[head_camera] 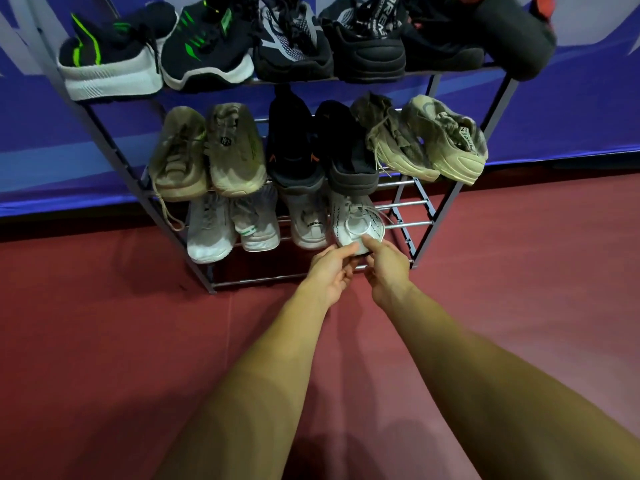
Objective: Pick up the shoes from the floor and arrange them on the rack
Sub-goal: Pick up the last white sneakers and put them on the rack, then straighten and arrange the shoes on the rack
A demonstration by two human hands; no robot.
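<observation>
A metal shoe rack (pixel 420 233) with three shelves stands against a blue wall. On its bottom shelf a white sneaker (pixel 356 221) sits fourth from the left, heel toward me. My left hand (pixel 329 271) and my right hand (pixel 388 271) both grip its heel, thumbs on the back of the shoe. Left of it on that shelf stand three pale sneakers (pixel 258 223). The middle shelf holds beige and black pairs (pixel 294 147), and dark sneakers (pixel 207 46) with green or white trim fill the top shelf.
The floor (pixel 104 341) is dark red with a seam running toward the rack's front left foot. The right end of the bottom shelf shows bare rails (pixel 412 224). A blue banner (pixel 571 116) covers the wall behind.
</observation>
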